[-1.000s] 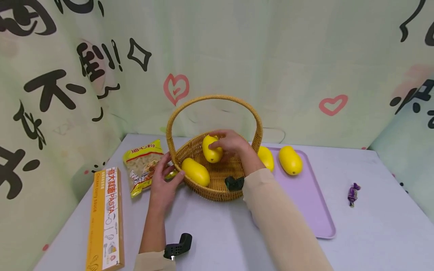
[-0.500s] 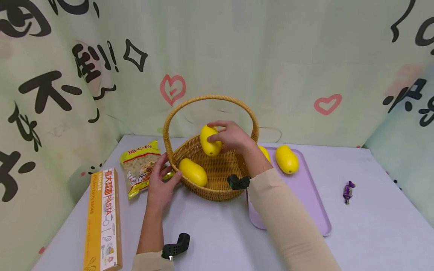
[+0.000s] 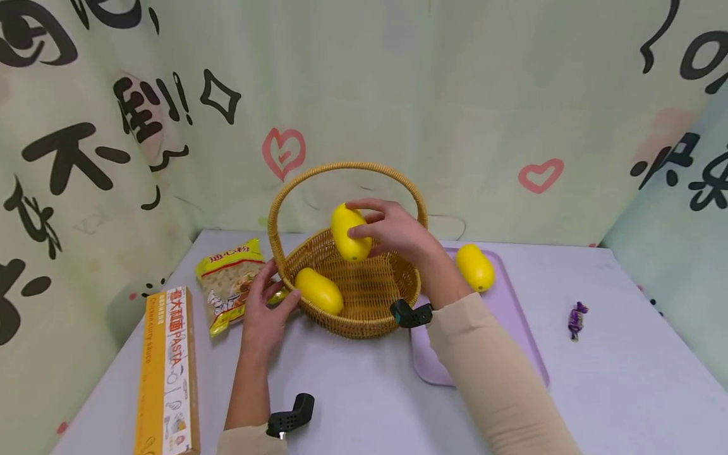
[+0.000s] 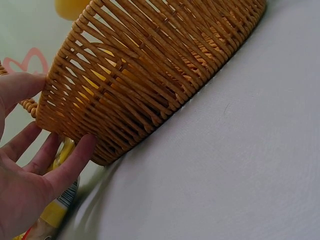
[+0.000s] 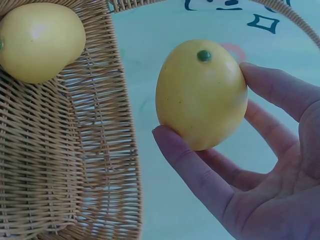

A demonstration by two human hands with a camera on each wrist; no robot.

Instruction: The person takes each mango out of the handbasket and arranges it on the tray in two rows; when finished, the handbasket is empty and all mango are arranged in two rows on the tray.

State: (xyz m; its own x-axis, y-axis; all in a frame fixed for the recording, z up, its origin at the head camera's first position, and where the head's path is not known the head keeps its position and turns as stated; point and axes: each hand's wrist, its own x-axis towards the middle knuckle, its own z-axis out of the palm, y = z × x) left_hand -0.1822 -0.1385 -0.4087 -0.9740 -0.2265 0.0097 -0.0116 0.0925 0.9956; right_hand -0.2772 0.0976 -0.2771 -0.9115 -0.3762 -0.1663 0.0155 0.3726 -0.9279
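Observation:
My right hand (image 3: 400, 234) pinches a smooth yellow oblong fruit (image 3: 344, 232), thumb on one side and fingers on the other. In the right wrist view this fruit (image 5: 197, 95) shows a green stem spot. It is held above the brown wicker basket (image 3: 370, 287), within the arch of its handle. A similar yellow fruit (image 3: 318, 291) lies inside, at the basket's left. My left hand (image 3: 264, 322) touches the basket's left side. In the left wrist view the thumb (image 4: 25, 87) meets the rim and spread, nearly straight fingers (image 4: 75, 160) rest against the outer weave.
A lilac tray (image 3: 512, 322) bearing another yellow fruit (image 3: 475, 268) lies right of the basket, partly behind my right forearm. A purple-wrapped candy (image 3: 576, 321) is farther right. On the left are a yellow pasta bag (image 3: 230, 284) and a long pasta box (image 3: 167, 373).
My right hand has lifted the yellow fruit upward from low in the basket. My left hand keeps its place at the basket's side. The head view has shifted slightly to the right.

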